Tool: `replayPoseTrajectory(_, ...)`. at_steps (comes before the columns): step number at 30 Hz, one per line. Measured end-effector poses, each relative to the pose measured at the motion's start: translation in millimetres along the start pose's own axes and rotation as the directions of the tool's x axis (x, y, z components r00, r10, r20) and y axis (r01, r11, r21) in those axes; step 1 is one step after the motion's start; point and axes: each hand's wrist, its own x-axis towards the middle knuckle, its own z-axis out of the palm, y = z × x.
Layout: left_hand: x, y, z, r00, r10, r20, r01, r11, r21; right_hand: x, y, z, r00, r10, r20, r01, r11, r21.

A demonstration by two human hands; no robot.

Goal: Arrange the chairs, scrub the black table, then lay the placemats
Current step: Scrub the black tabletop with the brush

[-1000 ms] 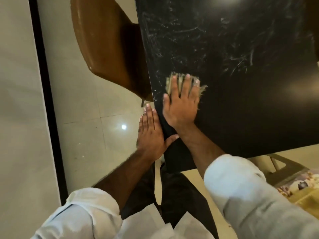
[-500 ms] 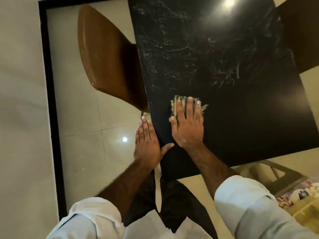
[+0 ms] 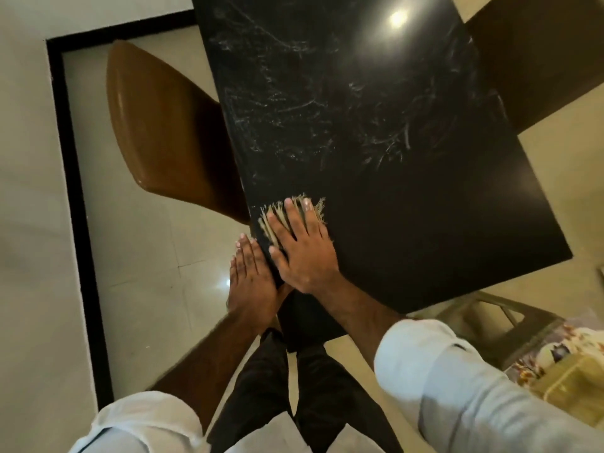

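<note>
The task looks to be in its middle step, the scrubbing. The left hand (image 3: 251, 277) lies flat against the near edge of the surface (image 3: 408, 243), its grip wide and holding nothing. Just beside it the right hand (image 3: 302, 248) presses a scrubber (image 3: 274, 220) down with straight, spread fingers, a wide grip that pins rather than clasps. The scrubber sits at the near left corner. Pale streaks cover the far half, so scrubbing seems unfinished. The brown chair (image 3: 163, 132) at left and the darker chair (image 3: 539, 60) at upper right are tucked against the surface, so arranging appears done. No placemats lie on it.

Counted: two hands, one scrubber, one surface, two chairs. A pale frame (image 3: 490, 318) at lower right may be a third; it cannot be told.
</note>
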Motion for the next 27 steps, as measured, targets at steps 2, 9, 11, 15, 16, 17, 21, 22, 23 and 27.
replayPoseTrajectory(2,-1.4,2.2,-3.5,1.000,-0.003,0.014,0.003,1.000,0.003,-28.9,16.4,-3.3,0.999,0.038,0.024,-0.038,0.999,0.018)
replayPoseTrajectory(9,0.0,8.5,-8.9,0.997,-0.068,0.025,0.069,0.997,-0.044,-41.2,107.2,-27.4,0.914,0.403,-0.046,-0.403,0.915,0.002)
replayPoseTrajectory(11,0.7,10.5,-10.3,0.996,-0.086,0.029,0.087,0.996,-0.034,-14.5,125.3,-33.1,0.869,0.486,-0.092,-0.486,0.873,0.025)
replayPoseTrajectory(15,1.2,11.6,-11.1,0.995,-0.092,0.047,0.094,0.995,-0.046,48.6,103.9,-36.3,0.846,0.519,-0.123,-0.513,0.855,0.077)
replayPoseTrajectory(16,1.0,11.2,-10.8,0.995,-0.086,0.048,0.089,0.994,-0.056,59.5,88.0,-34.8,0.876,0.466,-0.121,-0.459,0.885,0.084)
replayPoseTrajectory(17,1.1,10.1,-9.7,0.996,-0.081,0.041,0.083,0.995,-0.058,67.8,68.9,-29.9,0.908,0.400,-0.127,-0.391,0.916,0.087)
replayPoseTrajectory(21,-0.2,7.4,-6.1,0.998,-0.054,0.025,0.055,0.998,-0.034,65.6,-4.2,-6.1,0.987,0.117,-0.112,-0.110,0.992,0.068)
replayPoseTrajectory(22,-1.3,8.4,-7.7,0.998,-0.053,0.022,0.054,0.998,-0.030,59.0,-11.0,-2.7,0.995,0.050,-0.083,-0.045,0.997,0.055)
replayPoseTrajectory(23,-1.7,9.3,-9.2,0.998,-0.053,0.018,0.054,0.998,-0.026,51.8,-11.8,-0.6,0.998,-0.006,-0.060,0.009,0.999,0.045)
replayPoseTrajectory(27,-4.7,17.9,-19.3,0.998,-0.052,0.033,0.052,0.999,0.006,18.2,2.6,-1.6,0.997,-0.079,0.016,0.078,0.995,0.065)
